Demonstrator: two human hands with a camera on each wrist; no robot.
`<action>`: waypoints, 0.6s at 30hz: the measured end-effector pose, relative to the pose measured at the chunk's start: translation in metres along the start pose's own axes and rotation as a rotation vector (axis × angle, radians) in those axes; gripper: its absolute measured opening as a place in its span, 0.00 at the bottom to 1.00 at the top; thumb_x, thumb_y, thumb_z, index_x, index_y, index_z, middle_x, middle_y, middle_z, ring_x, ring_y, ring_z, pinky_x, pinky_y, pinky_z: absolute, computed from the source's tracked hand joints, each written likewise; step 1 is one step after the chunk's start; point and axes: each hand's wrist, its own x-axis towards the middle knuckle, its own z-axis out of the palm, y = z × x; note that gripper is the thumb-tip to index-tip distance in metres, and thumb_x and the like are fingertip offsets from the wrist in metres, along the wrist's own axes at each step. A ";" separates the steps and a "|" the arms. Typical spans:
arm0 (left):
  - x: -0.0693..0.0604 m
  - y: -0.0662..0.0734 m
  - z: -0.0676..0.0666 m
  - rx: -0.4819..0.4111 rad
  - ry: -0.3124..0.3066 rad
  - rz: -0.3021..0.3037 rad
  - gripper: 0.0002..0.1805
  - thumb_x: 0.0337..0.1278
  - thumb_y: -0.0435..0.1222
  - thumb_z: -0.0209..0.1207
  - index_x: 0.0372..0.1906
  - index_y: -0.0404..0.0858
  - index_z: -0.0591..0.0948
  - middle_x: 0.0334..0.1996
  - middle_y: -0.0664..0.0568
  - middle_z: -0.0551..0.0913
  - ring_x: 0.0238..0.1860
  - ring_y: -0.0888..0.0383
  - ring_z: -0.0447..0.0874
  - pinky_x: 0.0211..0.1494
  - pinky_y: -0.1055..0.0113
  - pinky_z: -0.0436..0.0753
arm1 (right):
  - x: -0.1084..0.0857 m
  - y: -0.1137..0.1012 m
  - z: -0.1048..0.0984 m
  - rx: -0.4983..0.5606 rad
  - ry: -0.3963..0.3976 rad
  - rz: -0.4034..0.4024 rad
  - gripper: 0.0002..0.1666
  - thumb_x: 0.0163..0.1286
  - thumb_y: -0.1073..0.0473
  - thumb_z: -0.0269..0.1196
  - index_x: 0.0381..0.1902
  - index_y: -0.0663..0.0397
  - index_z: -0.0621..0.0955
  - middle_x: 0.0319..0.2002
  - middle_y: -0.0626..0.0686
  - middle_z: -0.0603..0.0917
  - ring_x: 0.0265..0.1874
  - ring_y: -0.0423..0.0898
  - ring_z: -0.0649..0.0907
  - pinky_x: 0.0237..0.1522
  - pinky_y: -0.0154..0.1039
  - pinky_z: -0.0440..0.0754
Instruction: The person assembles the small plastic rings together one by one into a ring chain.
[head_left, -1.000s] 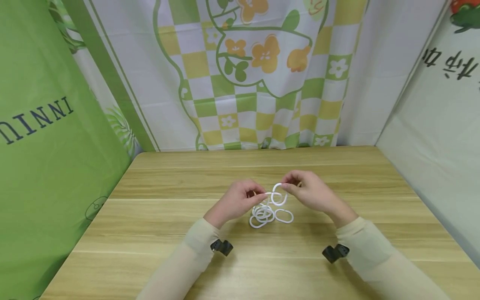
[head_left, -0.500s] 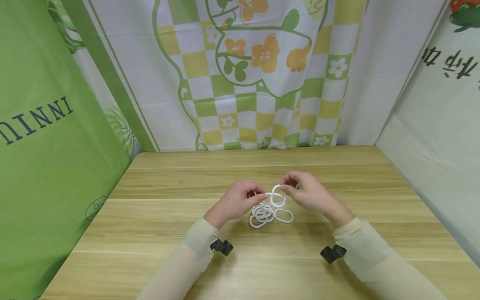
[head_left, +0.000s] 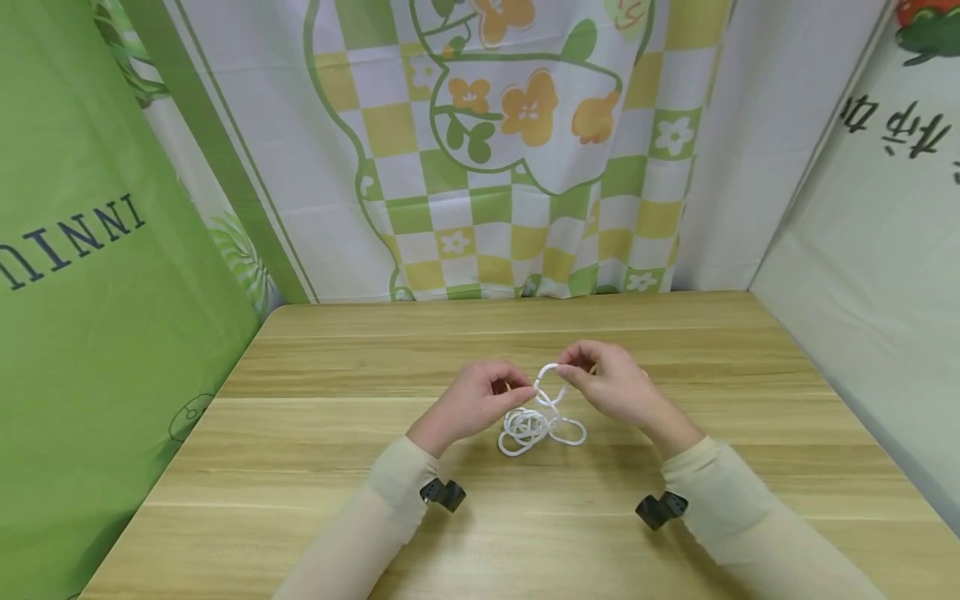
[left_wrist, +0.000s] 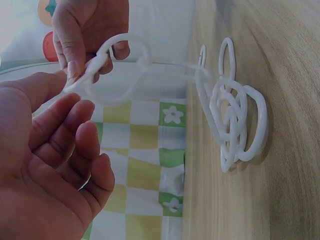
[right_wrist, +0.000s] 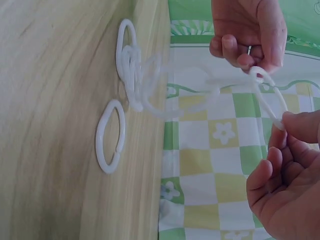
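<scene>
White plastic oval rings with a small gap, like shower curtain rings, are between and below my hands. My right hand [head_left: 611, 383] pinches one ring [right_wrist: 270, 97] by thumb and forefinger, holding it above the table. My left hand [head_left: 476, 400] pinches at the far end of that ring with thumb and index fingertips; its other fingers are loosely curled in the left wrist view. From this ring hangs a second, motion-blurred ring [right_wrist: 182, 112]. Exactly how the two join is hidden by the left fingertips and blur.
A tangled pile of several white rings [head_left: 517, 450] lies on the wooden table [head_left: 337, 500] under my hands. One ring [right_wrist: 100, 137] lies beside the pile, to its right. Patterned curtain [head_left: 525, 233] hangs behind the table, with cloth on both sides.
The right hand has moved slightly left with its ring, bringing it to the left fingertips. The ring that stretched out from the left hand now hangs down and swings over the pile.
</scene>
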 end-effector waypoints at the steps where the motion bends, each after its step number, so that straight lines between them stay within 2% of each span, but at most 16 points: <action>1: 0.000 0.000 0.000 -0.001 0.003 -0.010 0.06 0.64 0.41 0.63 0.38 0.43 0.85 0.31 0.60 0.82 0.26 0.60 0.76 0.30 0.68 0.77 | 0.000 0.000 0.001 0.010 0.012 0.000 0.06 0.70 0.57 0.63 0.40 0.54 0.82 0.31 0.49 0.81 0.30 0.47 0.77 0.28 0.40 0.75; 6: 0.000 0.000 0.002 -0.014 0.029 -0.028 0.06 0.64 0.41 0.64 0.37 0.42 0.85 0.29 0.59 0.82 0.26 0.60 0.76 0.30 0.69 0.76 | -0.002 -0.003 0.004 0.088 0.053 -0.008 0.06 0.70 0.59 0.64 0.40 0.55 0.82 0.32 0.51 0.82 0.30 0.48 0.77 0.28 0.39 0.75; 11: 0.000 -0.001 0.000 -0.028 0.061 -0.041 0.07 0.65 0.40 0.62 0.37 0.41 0.85 0.28 0.58 0.81 0.27 0.60 0.76 0.30 0.69 0.76 | -0.003 0.001 0.006 0.126 0.045 -0.010 0.07 0.70 0.58 0.64 0.40 0.56 0.81 0.32 0.52 0.82 0.30 0.48 0.77 0.29 0.39 0.75; 15: 0.000 -0.005 -0.002 -0.023 0.081 -0.049 0.07 0.66 0.40 0.61 0.38 0.41 0.85 0.27 0.58 0.81 0.27 0.61 0.75 0.29 0.69 0.75 | -0.003 0.014 0.002 0.116 0.034 0.015 0.08 0.71 0.56 0.63 0.41 0.56 0.81 0.33 0.53 0.81 0.32 0.48 0.77 0.31 0.40 0.75; 18: 0.000 -0.005 -0.005 -0.029 0.096 -0.045 0.07 0.66 0.40 0.62 0.38 0.41 0.85 0.26 0.58 0.80 0.26 0.61 0.74 0.29 0.69 0.74 | -0.001 0.032 -0.008 0.099 0.045 0.060 0.10 0.72 0.57 0.61 0.43 0.59 0.81 0.35 0.54 0.81 0.34 0.48 0.76 0.33 0.40 0.75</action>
